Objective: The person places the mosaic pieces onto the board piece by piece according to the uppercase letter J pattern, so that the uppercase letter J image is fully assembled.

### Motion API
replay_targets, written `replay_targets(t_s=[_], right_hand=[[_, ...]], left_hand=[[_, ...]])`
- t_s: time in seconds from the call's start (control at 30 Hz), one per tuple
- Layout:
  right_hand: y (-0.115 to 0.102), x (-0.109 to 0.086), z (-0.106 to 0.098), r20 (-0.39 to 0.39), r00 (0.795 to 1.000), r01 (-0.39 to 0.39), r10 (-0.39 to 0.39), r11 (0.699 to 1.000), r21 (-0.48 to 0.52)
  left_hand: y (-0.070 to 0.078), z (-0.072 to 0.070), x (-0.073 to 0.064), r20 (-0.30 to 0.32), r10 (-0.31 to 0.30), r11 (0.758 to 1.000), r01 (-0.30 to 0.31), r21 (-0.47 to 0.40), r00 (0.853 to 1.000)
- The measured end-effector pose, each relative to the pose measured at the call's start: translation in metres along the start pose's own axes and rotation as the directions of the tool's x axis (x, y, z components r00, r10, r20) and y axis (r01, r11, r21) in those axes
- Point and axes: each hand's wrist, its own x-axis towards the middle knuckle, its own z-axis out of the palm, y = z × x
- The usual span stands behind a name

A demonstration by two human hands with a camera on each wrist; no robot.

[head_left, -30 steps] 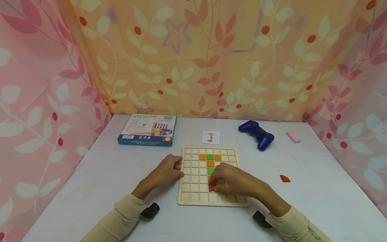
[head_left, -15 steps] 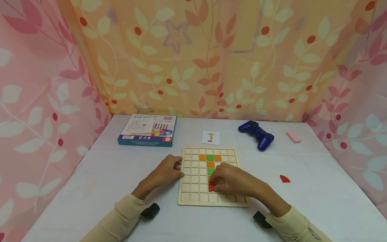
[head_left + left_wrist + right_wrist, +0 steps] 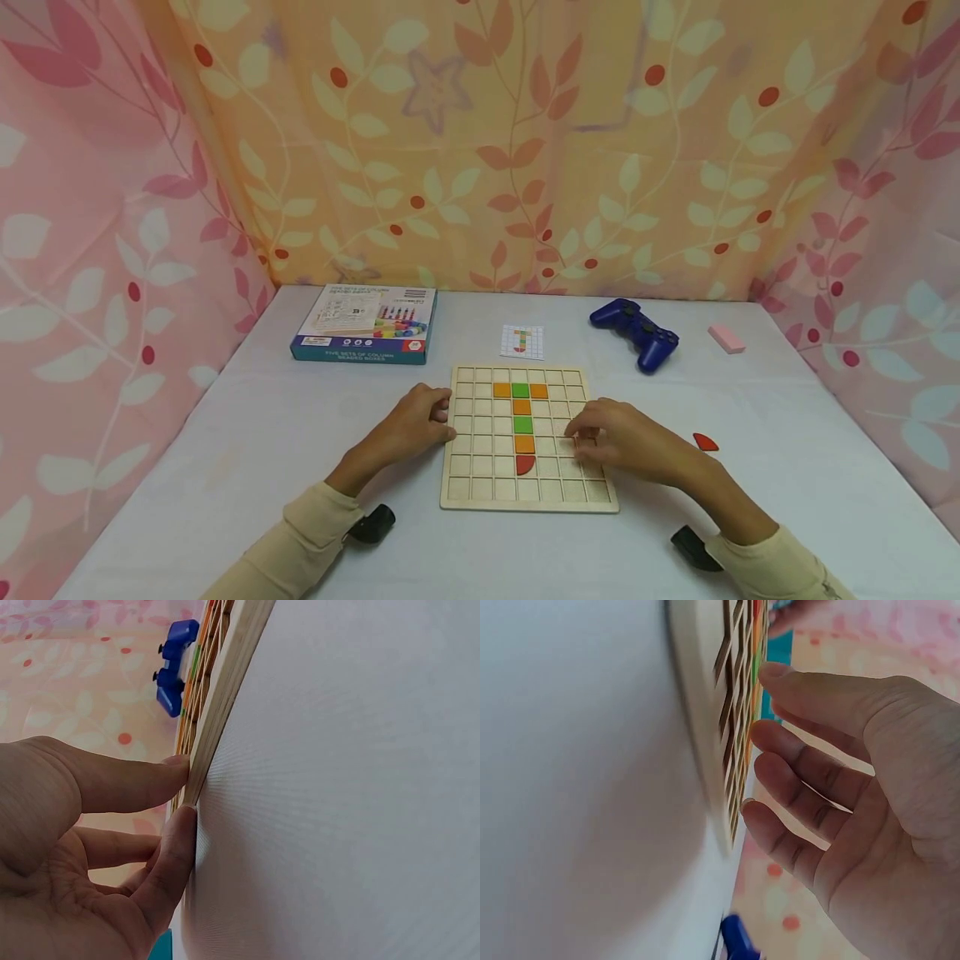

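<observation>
A light wooden grid board point(image 3: 483, 493) lies flat on the white table. Square orange and green tiles form a short row and a column on it; a red quarter-circle piece point(image 3: 525, 465) sits at the column's near end. My left hand point(image 3: 412, 425) touches the board's left edge with thumb and fingers, seen close up in the left wrist view. Over the board's right side hovers my right hand point(image 3: 626, 439), its fingers loosely bent and nothing between them. A second red quarter-circle piece point(image 3: 705, 442) lies on the table, right of that hand.
Behind the board lies a small card point(image 3: 522, 342) with a coloured pattern on a grid. A flat cardboard box point(image 3: 363, 325) is at the back left. A blue game controller point(image 3: 636, 335) and a pink block point(image 3: 727, 339) lie at the back right.
My right hand has come off the red piece on the board and moved right, uncovering that piece and the orange tile above it. The left hand stays at the edge.
</observation>
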Motion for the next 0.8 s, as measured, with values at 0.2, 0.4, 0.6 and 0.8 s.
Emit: replay_targets(t_s=[0.2,0.4,0.6,0.8], right_hand=[[0.026,-0.024,-0.011,-0.092,0.996,-0.017,0.016,1.0,-0.015],[0.049,-0.05,-0.024,-0.198,0.98,-0.017,0.001,0.997,-0.078],[0.066,-0.074,-0.036,-0.215,0.967,-0.151,0.134,0.986,-0.068],[0.082,-0.095,-0.044,-0.202,0.942,-0.287,0.269,0.956,-0.062]], left_hand=[[0.0,0.0,0.0,-0.001,0.013,1.0,-0.013,-0.004,1.0],[0.0,-0.001,-0.001,-0.002,0.011,1.0,-0.011,0.001,1.0],[-0.001,-0.001,0.0,-0.002,0.007,1.0,-0.007,0.008,1.0],[-0.002,0.001,0.0,-0.002,0.0,1.0,0.0,0.005,1.0]])
